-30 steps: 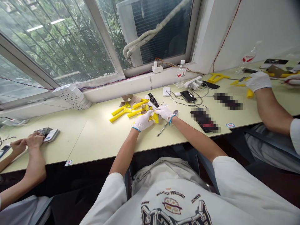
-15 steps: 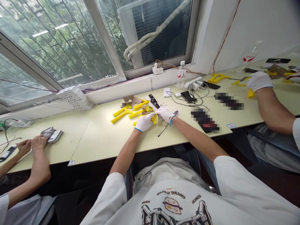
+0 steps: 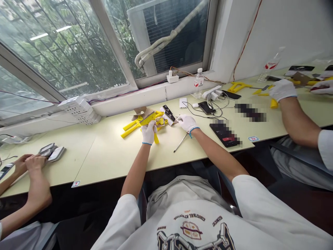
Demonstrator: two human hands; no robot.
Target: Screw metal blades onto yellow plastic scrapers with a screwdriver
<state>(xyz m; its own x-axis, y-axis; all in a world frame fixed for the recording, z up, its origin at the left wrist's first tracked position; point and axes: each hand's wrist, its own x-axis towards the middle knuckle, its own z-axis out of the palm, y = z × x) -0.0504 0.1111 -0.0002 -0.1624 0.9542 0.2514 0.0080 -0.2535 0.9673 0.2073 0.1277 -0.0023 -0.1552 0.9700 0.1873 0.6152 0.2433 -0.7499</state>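
Note:
My left hand [image 3: 148,133], in a white glove with a blue cuff, is closed around a yellow plastic tool [image 3: 156,139] whose handle points down past the fingers and whose wide head tilts up to the left. Behind it lie more yellow plastic tools [image 3: 127,130], partly overlapped. My right hand [image 3: 187,123], gloved the same way, has its fingertips pinched together beside a black-and-white printed card [image 3: 169,115]. Whatever sits in that pinch is too small to make out. Below the right hand a screwdriver [image 3: 180,143] lies on the table, its handle end partly hidden by the glove.
Brown cardboard [image 3: 142,111] lies behind the tools. Farther right are a white power bank [image 3: 183,102], a phone [image 3: 206,107] with cables, a power strip [image 3: 212,93] and a water bottle [image 3: 198,83]. Co-workers' hands are busy at left [image 3: 33,163] and right [image 3: 282,90].
My left hand has moved left and lifted the yellow tool away from my right hand, turning it. The right hand has separated from the tool and stays near the card. The view has shifted slightly.

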